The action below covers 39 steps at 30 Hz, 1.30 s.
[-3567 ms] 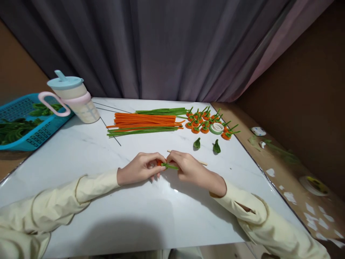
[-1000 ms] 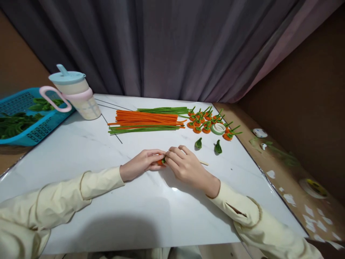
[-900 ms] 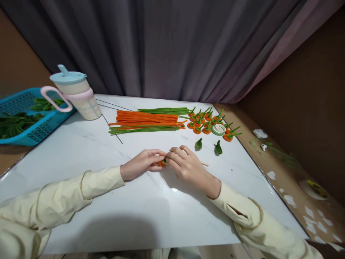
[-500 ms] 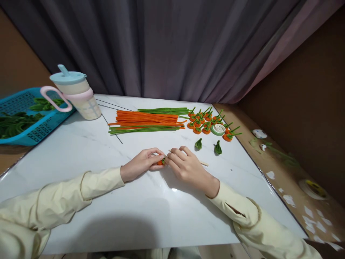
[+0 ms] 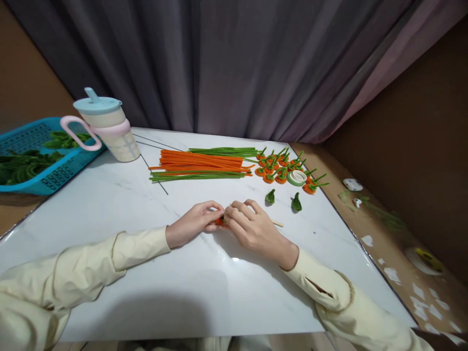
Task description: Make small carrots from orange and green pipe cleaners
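**Item in hand: small orange pipe-cleaner piece, mid-assembly**

- Left hand point(image 5: 193, 225): rests on the marble tabletop point(image 5: 120, 214), fingers curled closed, pinching the orange pipe-cleaner piece point(image 5: 220, 221) at its left side.
- Right hand point(image 5: 252, 228): meets the left over the same piece, fingertips point(image 5: 229, 213) bent in and pressing on it; a trace of green shows at the join. We cannot tell how far the green part is wound.
- Location of piece: near-centre of the table, between both hands, mostly hidden by them.
- Wooden stick point(image 5: 277, 223): lies just beyond the right hand, partly under it.
- Two green leaf pieces point(image 5: 270, 196): right of the hands, a little farther off.
- Finished orange-and-green pieces point(image 5: 278, 168): clustered far right, around a tape roll point(image 5: 296, 177).
- Straight orange and green pipe cleaners point(image 5: 201, 165): bundled at far centre.
- Spouted cup point(image 5: 107, 129) and blue basket point(image 5: 36, 161): far left.

We judge the step to be shaping and tightening the piece; the next move calls for a steady pinch and small turns.
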Available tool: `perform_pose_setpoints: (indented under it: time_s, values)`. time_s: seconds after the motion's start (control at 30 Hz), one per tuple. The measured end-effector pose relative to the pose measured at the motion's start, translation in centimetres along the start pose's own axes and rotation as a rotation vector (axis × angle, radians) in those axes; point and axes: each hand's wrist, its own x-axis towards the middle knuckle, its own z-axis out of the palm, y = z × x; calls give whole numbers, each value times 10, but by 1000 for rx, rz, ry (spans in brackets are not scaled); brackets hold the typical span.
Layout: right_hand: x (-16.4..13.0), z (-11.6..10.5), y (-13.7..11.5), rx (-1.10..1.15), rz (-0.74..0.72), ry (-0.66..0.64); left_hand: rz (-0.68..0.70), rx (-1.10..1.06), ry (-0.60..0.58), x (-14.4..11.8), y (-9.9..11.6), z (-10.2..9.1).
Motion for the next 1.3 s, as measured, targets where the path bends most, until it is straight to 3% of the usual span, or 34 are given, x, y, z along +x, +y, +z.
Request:
perform_pose_setpoints:
  time_s: [0.13, 0.23, 0.47, 0.6, 0.8, 1.07, 1.3]
  values:
    - [3, 1, -1, -18, -51, 47, -16, -30, -2, -1, 1, 1]
    - [3, 3, -1, 60, -11, 37, -29, -44, 2, -1, 1, -1]
    - [-2, 14, -6, 510, 387, 185, 23, -3, 4, 1, -1, -5]
    - [-3, 18, -7, 579, 484, 224, 33, 28, 19, 2, -1, -4]
    - [-2, 18, -6, 512, 454, 205, 40, 53, 9, 2, 0, -5]
    - [-6, 17, 2, 558, 342, 198, -39, -167, -272, 8, 7, -21]
    - [-4, 9, -1, 305, 285, 161, -45, -179, -266, 10, 4, -23]
